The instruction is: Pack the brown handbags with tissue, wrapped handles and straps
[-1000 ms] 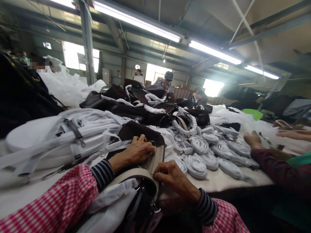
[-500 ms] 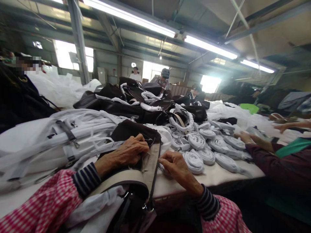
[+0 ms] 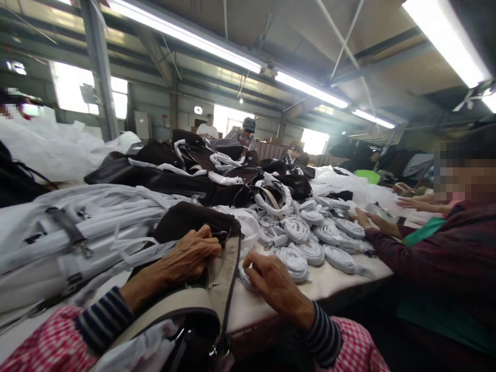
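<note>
A dark brown bag (image 3: 194,219) with a beige inner edge (image 3: 225,268) lies at the near side of the table. My left hand (image 3: 194,253) is closed on the bag's upper opening, its fingertips by the zipper. Just right of the beige edge, my right hand (image 3: 271,281) is apart from the bag, fingers curled above the tabletop; what is between its fingertips, if anything, is hidden. A beige strap (image 3: 174,305) arches below my left wrist.
White-wrapped coiled straps (image 3: 292,263) lie to the right on the table (image 3: 251,310). Wrapped bags (image 3: 93,227) lie left, and dark bags (image 3: 155,178) are piled behind. A person in a maroon sleeve (image 3: 411,253) works at the right.
The view has turned to the right, bringing more of the person there into sight. My right hand's fingers have curled more, slightly farther from the bag's edge. My left hand stays at the opening.
</note>
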The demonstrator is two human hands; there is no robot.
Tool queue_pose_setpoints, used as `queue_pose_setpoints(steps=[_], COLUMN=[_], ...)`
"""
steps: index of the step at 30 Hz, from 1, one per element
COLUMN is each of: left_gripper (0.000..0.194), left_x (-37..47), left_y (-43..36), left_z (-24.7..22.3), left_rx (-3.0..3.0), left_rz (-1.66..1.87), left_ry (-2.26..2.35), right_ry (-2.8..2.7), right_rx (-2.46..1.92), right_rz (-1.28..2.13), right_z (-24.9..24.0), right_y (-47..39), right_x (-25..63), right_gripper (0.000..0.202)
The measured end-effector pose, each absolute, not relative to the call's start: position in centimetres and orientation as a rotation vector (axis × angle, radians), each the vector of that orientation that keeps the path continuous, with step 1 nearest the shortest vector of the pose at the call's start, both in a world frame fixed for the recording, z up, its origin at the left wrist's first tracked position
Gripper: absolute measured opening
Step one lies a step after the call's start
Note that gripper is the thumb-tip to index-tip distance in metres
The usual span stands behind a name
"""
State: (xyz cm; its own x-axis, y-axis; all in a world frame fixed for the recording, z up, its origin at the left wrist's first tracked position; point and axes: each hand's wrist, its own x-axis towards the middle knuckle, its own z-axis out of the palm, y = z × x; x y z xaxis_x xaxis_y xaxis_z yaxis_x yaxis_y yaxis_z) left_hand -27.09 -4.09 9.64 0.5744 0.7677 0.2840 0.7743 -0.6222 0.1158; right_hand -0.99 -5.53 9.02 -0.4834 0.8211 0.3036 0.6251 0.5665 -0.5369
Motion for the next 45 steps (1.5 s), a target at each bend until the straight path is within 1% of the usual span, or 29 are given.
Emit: queue_pose_setpoints(steps=[3,6,8,10,12,15,17,19,22,24,28,35,39,42,45], left_gripper=[0.019,0.016,0.011,0.006,0.006,0.005,0.004,0.005,0.007,0.007,0.011,0.020,0.023,0.025,0.026], left_x=[-27.4,-29.5,-31.9,-34.5,-36.5,-37.6,-37.3,-36.6,-35.8,-35.4,-34.2,-31.5,-31.0,-30.9,-30.8], left_y=[-4.4,-4.7,-4.9,-5.2,-5.4,-5.7,-5.7,-5.5,-5.2,-4.9,-4.7,-4.7,-4.6,-4.7,-4.8], left_z=[10.1,11.0,11.6,12.1,12.5,12.7,12.6,12.3,12.0,11.7,11.2,10.3,10.0,10.2,10.5], left_rx=[-2.670,-2.476,-2.334,-2.268,-2.257,-2.269,-2.295,-2.323,-2.337,-2.358,-2.422,-2.582,-2.619,-2.650,-2.674], left_rz=[-0.567,-0.882,-1.092,-1.240,-1.342,-1.428,-1.434,-1.424,-1.425,-1.427,-1.355,-1.149,-1.075,-1.026,-1.019], left_ry=[-1.343,-1.339,-1.361,-1.400,-1.478,-1.519,-1.466,-1.425,-1.423,-1.424,-1.451,-1.382,-1.356,-1.379,-1.404], right_ry=[-2.063,-1.835,-1.792,-1.817,-1.863,-2.054,-2.278,-2.473,-2.619,-2.670,-2.695,-2.830,-2.880,-2.809,-2.598], right_rx=[-1.201,-1.213,-1.190,-1.149,-1.102,-1.049,-1.063,-1.116,-1.201,-1.226,-1.220,-1.092,-0.983,-1.004,-1.121], right_rz=[0.569,0.725,0.762,0.739,0.664,0.442,0.249,0.124,0.122,0.127,0.063,-0.071,-0.071,-0.037,0.001], right_z=[8.6,8.4,8.5,8.9,9.5,10.4,10.7,10.3,9.1,8.3,7.5,6.9,7.2,7.7,8.7], right_y=[-4.6,-2.8,-1.5,-0.6,0.2,1.5,2.7,4.0,5.4,6.0,6.4,6.6,6.4,6.1,5.4], right_x=[1.5,3.9,4.5,3.7,1.9,-1.6,-3.5,-4.4,-3.9,-3.2,-2.6,-4.2,-4.5,-4.1,-3.3], right_gripper=[0.021,0.020,0.020,0.021,0.024,0.031,0.036,0.037,0.023,0.020,0.027,0.021,0.019,0.016,0.016])
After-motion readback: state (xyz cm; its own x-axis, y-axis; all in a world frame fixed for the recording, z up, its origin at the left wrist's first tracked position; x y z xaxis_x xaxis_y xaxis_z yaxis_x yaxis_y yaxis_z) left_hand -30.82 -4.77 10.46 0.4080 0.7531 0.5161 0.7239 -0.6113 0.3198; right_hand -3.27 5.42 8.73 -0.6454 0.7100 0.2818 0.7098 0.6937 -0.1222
